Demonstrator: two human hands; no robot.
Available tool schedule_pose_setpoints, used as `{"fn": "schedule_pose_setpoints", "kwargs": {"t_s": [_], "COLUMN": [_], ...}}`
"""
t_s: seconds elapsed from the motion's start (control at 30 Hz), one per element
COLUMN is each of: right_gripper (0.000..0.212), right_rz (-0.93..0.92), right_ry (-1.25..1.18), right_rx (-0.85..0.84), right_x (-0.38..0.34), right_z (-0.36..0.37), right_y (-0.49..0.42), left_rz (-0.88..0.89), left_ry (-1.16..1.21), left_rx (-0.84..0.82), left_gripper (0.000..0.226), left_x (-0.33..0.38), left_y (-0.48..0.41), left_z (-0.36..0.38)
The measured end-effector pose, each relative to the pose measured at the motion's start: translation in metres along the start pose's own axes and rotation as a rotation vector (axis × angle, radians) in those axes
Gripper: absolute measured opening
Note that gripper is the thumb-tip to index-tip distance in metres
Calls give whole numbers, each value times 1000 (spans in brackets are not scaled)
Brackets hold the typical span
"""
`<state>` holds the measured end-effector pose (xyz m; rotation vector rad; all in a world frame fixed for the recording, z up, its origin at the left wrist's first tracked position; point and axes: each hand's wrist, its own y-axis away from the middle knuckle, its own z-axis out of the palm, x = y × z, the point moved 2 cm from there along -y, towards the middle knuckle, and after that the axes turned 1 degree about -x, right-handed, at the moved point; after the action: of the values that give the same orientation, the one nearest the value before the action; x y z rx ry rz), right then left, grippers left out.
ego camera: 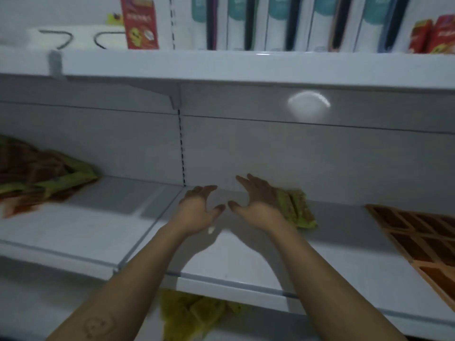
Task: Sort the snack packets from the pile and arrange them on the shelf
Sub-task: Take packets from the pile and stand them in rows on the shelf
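1. A person's left hand point(198, 210) and right hand point(258, 203) reach over a white metal store shelf point(320, 262), fingers spread, gripping nothing.
2. Green snack packets point(299, 210) stand at the shelf's back panel, just beside the right hand.
3. A mixed pile of packets point(41, 175) lies at the shelf's left end, and an orange grid tray point(418, 239) at its right end.
4. Yellow packets point(194, 313) show beneath the shelf, and a red packet point(140, 23) stands above it.
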<state>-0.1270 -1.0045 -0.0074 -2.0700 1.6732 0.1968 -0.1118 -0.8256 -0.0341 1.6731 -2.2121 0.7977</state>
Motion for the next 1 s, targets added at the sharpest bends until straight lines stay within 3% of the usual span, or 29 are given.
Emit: {"fn": "schedule_pose_setpoints", "kwargs": {"t_s": [0.3,0.57,0.73,1.0], "right_gripper": [77,74,76,74], "right_rz": [-279,-481,-541,-565], "right_ry": [-56,-99,-80,32], "right_rx": [-62,-167,-245,-263], "right_x": [-195,-349,-411,-465], "right_z": [73,153,191,226], "right_y": [-28,-34,-38,-86], "left_rz": [-231,-439,-582,-639], "left_ry": [-252,-373,-404,-435], "left_rx": [184,286,289,278], "left_gripper": [65,62,62,60], "left_x": [-148,-254,-294,-347], "left_y": [94,189,227,226], "left_z": [-163,-251,-281,-305]}}
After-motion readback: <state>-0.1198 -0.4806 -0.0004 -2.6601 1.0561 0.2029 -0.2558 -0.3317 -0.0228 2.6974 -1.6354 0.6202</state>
